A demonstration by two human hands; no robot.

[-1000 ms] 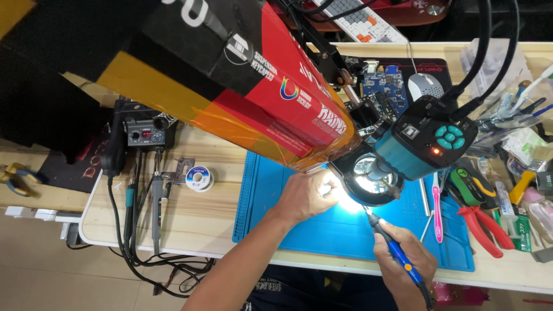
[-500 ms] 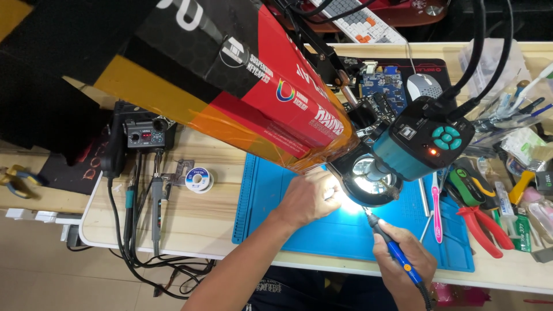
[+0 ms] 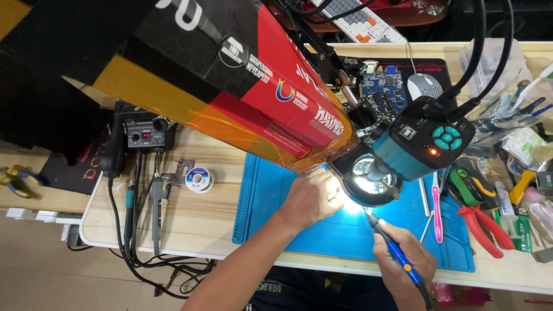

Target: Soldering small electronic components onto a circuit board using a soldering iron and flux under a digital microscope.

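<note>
Left hand (image 3: 311, 198) curled, fingers pressed on blue mat (image 3: 276, 213) under lit ring lamp (image 3: 368, 181); what it holds cannot be told | right hand (image 3: 403, 262) grips blue iron (image 3: 391, 247), tip at glare | pliers (image 3: 481, 222) right.

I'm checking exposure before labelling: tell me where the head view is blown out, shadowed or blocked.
Head view: glare from the ring light washes out the blue mat beside the left hand, hiding what it touches; the right hand and blue-handled tool stay sharp; a large box blocks the upper left; under the table is dim.
</note>
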